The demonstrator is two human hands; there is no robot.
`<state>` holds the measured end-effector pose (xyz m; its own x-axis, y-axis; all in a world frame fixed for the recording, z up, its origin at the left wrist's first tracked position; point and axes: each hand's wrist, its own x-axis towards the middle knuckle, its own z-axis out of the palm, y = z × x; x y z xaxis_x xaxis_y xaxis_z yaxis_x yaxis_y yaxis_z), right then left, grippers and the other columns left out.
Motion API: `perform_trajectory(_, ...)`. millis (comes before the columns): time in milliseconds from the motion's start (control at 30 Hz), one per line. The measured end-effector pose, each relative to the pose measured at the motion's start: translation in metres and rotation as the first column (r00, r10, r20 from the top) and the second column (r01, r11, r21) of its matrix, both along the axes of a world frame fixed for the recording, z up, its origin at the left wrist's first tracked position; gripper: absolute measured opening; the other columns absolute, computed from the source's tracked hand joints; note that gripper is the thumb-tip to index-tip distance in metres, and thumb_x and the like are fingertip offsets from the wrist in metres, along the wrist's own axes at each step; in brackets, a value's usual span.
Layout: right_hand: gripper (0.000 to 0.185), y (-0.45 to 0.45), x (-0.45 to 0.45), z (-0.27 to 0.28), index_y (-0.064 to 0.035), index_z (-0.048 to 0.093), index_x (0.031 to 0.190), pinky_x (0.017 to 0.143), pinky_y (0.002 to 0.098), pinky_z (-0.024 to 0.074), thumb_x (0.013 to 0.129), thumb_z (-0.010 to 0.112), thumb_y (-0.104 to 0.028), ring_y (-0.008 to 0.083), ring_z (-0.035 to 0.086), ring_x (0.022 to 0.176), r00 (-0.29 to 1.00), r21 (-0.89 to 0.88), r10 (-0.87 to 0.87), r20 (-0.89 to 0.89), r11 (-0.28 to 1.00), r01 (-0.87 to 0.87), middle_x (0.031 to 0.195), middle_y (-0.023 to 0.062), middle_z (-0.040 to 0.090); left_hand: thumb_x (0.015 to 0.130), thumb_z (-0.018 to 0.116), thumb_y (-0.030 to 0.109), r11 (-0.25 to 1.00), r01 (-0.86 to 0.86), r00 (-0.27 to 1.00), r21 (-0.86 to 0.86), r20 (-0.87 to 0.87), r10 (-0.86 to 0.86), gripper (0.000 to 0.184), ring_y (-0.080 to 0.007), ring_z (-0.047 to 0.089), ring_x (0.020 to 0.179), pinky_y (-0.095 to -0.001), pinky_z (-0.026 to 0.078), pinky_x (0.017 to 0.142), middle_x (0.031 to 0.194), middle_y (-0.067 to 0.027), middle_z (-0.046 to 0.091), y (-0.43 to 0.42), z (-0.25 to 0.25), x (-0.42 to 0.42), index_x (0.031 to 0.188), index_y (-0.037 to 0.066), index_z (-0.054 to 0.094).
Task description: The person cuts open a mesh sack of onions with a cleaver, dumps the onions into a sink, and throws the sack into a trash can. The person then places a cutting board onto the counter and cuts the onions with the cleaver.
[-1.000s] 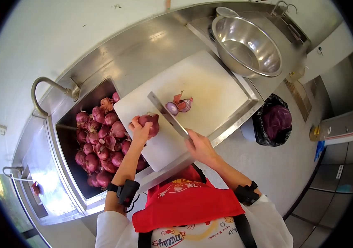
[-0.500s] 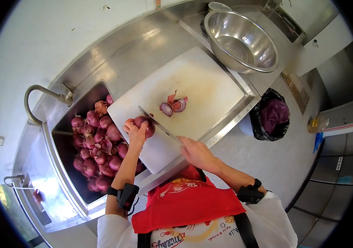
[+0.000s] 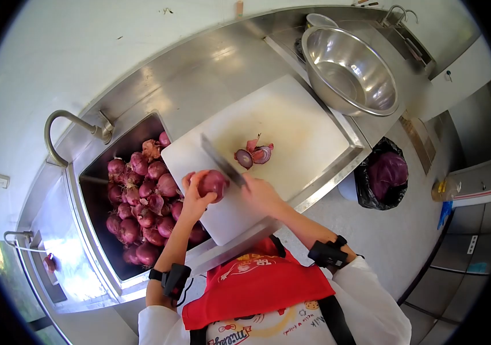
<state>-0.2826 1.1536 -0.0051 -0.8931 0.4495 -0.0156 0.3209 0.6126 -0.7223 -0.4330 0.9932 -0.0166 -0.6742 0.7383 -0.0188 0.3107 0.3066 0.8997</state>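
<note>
In the sink [image 3: 93, 184] at left lie red onions [image 3: 142, 201]; beside it, over the cutting board [image 3: 303, 123], the left hand [image 3: 195, 192] is clasped round a single onion [image 3: 215, 185], which sits to the right of its palm. Which way its long axis runs, I cannot tell. Just right, the knife [image 3: 221, 160] slants, tip up and left, gripped by the right hand [image 3: 261, 196]. Below, the shirt [image 3: 268, 329] reads "Milky" and, farther right, "Milk".
</note>
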Motion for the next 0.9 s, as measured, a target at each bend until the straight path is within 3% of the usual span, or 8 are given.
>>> perform_trajectory(100, 0.016, 0.015, 0.017, 0.012, -0.0009, 0.046, 0.096, 0.060, 0.0502, 0.0453, 0.084, 0.050, -0.010, 0.0432, 0.057, 0.067, 0.993, -0.075, -0.116, 0.028, 0.990, 0.118, 0.072, 0.0238, 0.059, 0.069, 0.070, 0.014, 0.987, 0.146, 0.985, -0.059, -0.079, -0.151, 0.051, -0.0336, 0.023, 0.129, -0.0400, 0.030, 0.104, 0.125, -0.0147, 0.037, -0.005, 0.024, 0.006, 0.118, 0.017, 0.056)
perform_trajectory(133, 0.017, 0.017, 0.023, 0.014, -0.0029, 0.047, 0.099, 0.058, 0.0465, 0.0449, 0.085, 0.050, -0.013, 0.0415, 0.058, 0.064, 0.990, -0.115, -0.142, 0.017, 0.983, 0.143, 0.071, 0.0235, 0.057, 0.068, 0.074, 0.015, 0.991, 0.129, 0.984, -0.047, -0.119, -0.134, 0.048, -0.0325, 0.031, 0.124, -0.0397, 0.033, 0.102, 0.121, -0.0133, 0.040, -0.005, 0.018, 0.009, 0.114, 0.017, 0.059)
perform_trajectory(233, 0.019, 0.015, 0.038, 0.028, -0.0029, 0.048, 0.101, 0.059, 0.0442, 0.0459, 0.085, 0.051, -0.012, 0.0396, 0.058, 0.066, 1.000, -0.197, 0.010, 0.023, 0.980, -0.005, 0.073, 0.0227, 0.057, 0.066, 0.078, 0.018, 1.000, 0.006, 0.977, -0.030, -0.213, -0.012, 0.054, -0.0316, 0.039, 0.115, -0.0391, 0.036, 0.098, 0.119, -0.0144, 0.041, -0.003, 0.005, 0.016, 0.116, 0.015, 0.055)
perform_trajectory(333, 0.024, -0.001, 0.052, 0.033, -0.0036, 0.049, 0.107, 0.061, 0.0421, 0.0469, 0.084, 0.051, -0.010, 0.0369, 0.059, 0.069, 0.995, -0.091, 0.056, -0.080, 0.994, -0.063, 0.078, 0.0208, 0.058, 0.064, 0.080, 0.018, 0.983, -0.181, 0.982, -0.011, -0.066, 0.179, 0.061, -0.0301, 0.044, 0.107, -0.0387, 0.039, 0.094, 0.116, -0.0150, 0.040, -0.003, 0.010, 0.027, 0.116, 0.009, 0.049)
perform_trajectory(433, 0.030, -0.003, 0.060, 0.053, -0.0044, 0.049, 0.113, 0.063, 0.0412, 0.0478, 0.083, 0.051, -0.009, 0.0357, 0.060, 0.072, 0.993, -0.092, 0.037, -0.114, 0.995, -0.047, 0.084, 0.0192, 0.059, 0.061, 0.082, 0.018, 0.979, -0.200, 0.976, -0.027, -0.090, 0.197, 0.067, -0.0272, 0.047, 0.100, -0.0361, 0.042, 0.088, 0.112, -0.0140, 0.044, -0.003, -0.004, 0.030, 0.114, 0.003, 0.044)
perform_trajectory(533, 0.032, 0.004, 0.070, 0.071, -0.0049, 0.049, 0.116, 0.064, 0.0412, 0.0487, 0.084, 0.051, -0.010, 0.0355, 0.060, 0.073, 0.992, -0.076, 0.082, -0.095, 0.993, -0.090, 0.087, 0.0184, 0.060, 0.060, 0.083, 0.018, 0.969, -0.245, 0.962, 0.035, 0.130, 0.239, 0.068, -0.0236, 0.050, 0.093, -0.0334, 0.044, 0.083, 0.106, -0.0126, 0.049, 0.000, -0.011, 0.027, 0.113, 0.001, 0.043)
perform_trajectory(667, 0.032, 0.004, 0.078, 0.068, -0.0050, 0.048, 0.116, 0.065, 0.0425, 0.0492, 0.084, 0.050, -0.009, 0.0368, 0.060, 0.075, 0.990, -0.039, 0.139, -0.004, 0.990, -0.139, 0.087, 0.0192, 0.060, 0.061, 0.082, 0.019, 0.977, -0.213, 0.977, 0.005, 0.025, 0.212, 0.066, -0.0219, 0.053, 0.088, -0.0329, 0.046, 0.077, 0.105, -0.0122, 0.052, 0.000, -0.005, 0.025, 0.112, 0.001, 0.044)
perform_trajectory(900, 0.029, -0.002, 0.072, 0.068, -0.0019, 0.046, 0.113, 0.066, 0.0448, 0.0483, 0.084, 0.049, -0.009, 0.0401, 0.059, 0.075, 0.992, -0.118, 0.122, 0.039, 0.986, -0.116, 0.082, 0.0222, 0.060, 0.061, 0.082, 0.021, 0.979, -0.202, 0.978, -0.041, -0.053, 0.200, 0.064, -0.0252, 0.051, 0.090, -0.0347, 0.045, 0.078, 0.106, -0.0137, 0.048, 0.000, -0.004, 0.026, 0.110, 0.001, 0.046)
